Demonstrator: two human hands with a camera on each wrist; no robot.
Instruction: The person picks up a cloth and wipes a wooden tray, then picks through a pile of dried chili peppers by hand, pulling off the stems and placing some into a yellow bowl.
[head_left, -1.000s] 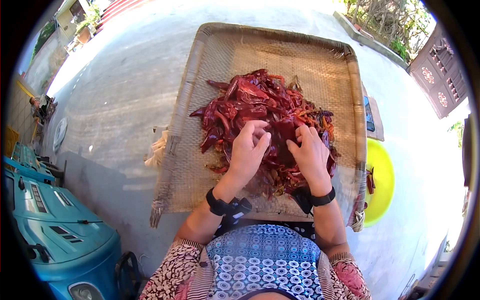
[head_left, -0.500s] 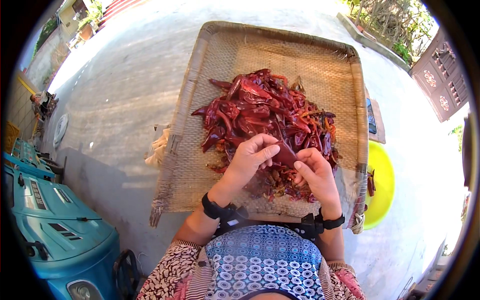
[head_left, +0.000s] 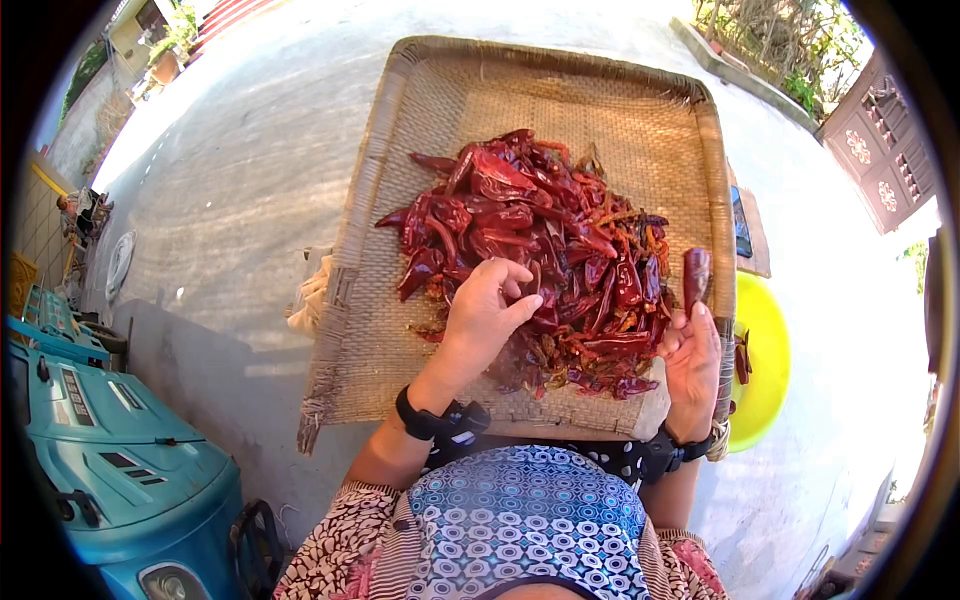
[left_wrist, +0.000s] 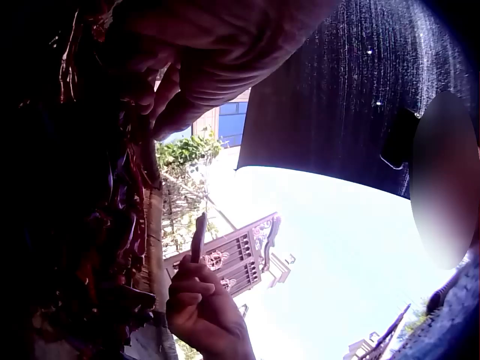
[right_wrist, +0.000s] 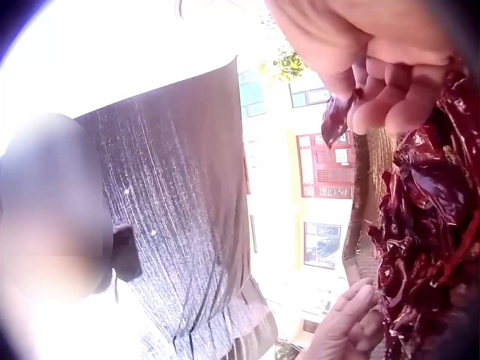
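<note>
A dark red dried chili pepper (head_left: 696, 275) stands upright in my right hand (head_left: 690, 365), pinched between thumb and fingers over the tray's right edge. In the right wrist view the same pepper (right_wrist: 335, 121) pokes out beyond the fingertips. My left hand (head_left: 488, 310) hovers over the front left of the chili heap (head_left: 570, 230), fingers loosely bent with the thumb near the forefinger. No pepper shows in its grasp. The heap of glossy red chilies, with thinner orange-red ones on its right side, lies on a woven bamboo tray (head_left: 640, 110).
Beyond the tray's right rim sits a yellow-green basin (head_left: 762, 375) with a few chilies inside. Above it a phone (head_left: 740, 225) lies on a board. Pale cloth or gloves (head_left: 312, 292) lie by the tray's left rim. A teal vehicle (head_left: 120, 450) stands on the left.
Both hands were together at a chili over the heap; now they are apart. The right hand has carried the chili rightward to the tray's edge, while the left stays over the heap.
</note>
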